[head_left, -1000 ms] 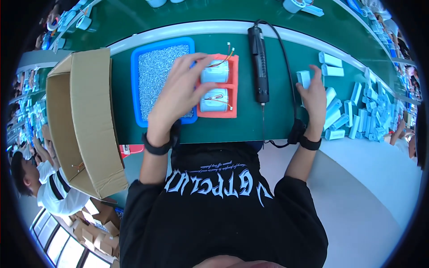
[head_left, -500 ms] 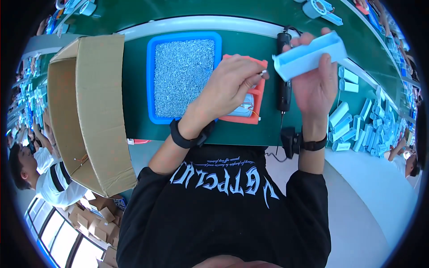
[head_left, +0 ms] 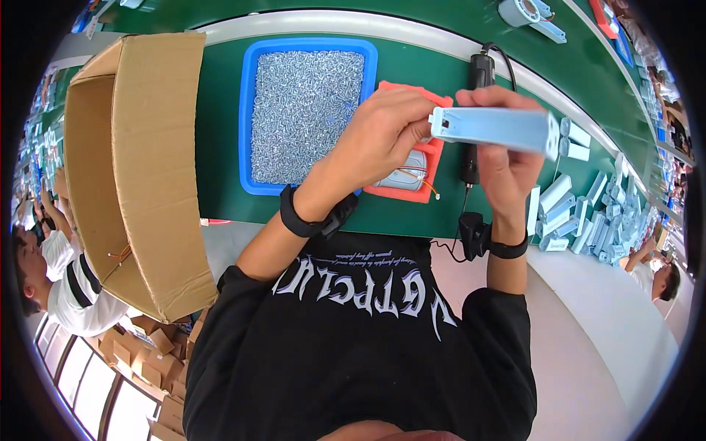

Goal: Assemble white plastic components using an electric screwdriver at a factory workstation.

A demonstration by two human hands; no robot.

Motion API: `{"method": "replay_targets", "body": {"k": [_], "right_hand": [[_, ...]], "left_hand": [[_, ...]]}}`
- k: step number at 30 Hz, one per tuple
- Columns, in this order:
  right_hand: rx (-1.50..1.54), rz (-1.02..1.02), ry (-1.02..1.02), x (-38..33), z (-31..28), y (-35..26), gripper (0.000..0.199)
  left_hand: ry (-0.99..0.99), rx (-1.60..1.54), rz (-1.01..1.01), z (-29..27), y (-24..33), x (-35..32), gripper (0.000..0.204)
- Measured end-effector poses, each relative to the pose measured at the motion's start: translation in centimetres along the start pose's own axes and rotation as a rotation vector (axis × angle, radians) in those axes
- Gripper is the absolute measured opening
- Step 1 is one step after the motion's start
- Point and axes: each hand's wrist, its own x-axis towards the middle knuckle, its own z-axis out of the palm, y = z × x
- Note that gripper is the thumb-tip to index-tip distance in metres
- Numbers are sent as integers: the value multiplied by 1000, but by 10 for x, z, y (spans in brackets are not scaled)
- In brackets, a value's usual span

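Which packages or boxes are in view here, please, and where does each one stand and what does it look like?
Cardboard box: left edge of the green bench, large, brown, open.
Small cartons: floor at lower left, brown, stacked.
Blue tray: beside the box, rectangular, filled with silver screws.

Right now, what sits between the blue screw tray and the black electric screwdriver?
Head view: the orange fixture holding a grey part, partly covered by the left hand, lies between blue screw tray and black electric screwdriver.
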Motion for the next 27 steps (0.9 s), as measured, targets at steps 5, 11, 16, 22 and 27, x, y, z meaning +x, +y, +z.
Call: {"method": "replay_targets", "body": {"k": [5, 11, 16, 22, 27], "right_hand": [[-117, -119, -61, -2, -5, 1, 47], [-225, -179, -113, 0, -2, -5, 52], [-329, -215, -135, -1, -5, -8, 51], [-216, -149, -75, -2, 1, 0, 51], [-170, -22, -53, -1, 1, 2, 51]], "left_hand": [[19, -20, -14, -2, -1, -5, 12], [48, -29, -26, -2, -2, -5, 12], [28, -71, -26, -3, 0, -3, 9], [-21, -82, -21, -3, -5, -6, 14], [73, 160, 60, -5, -9, -13, 18]]}}
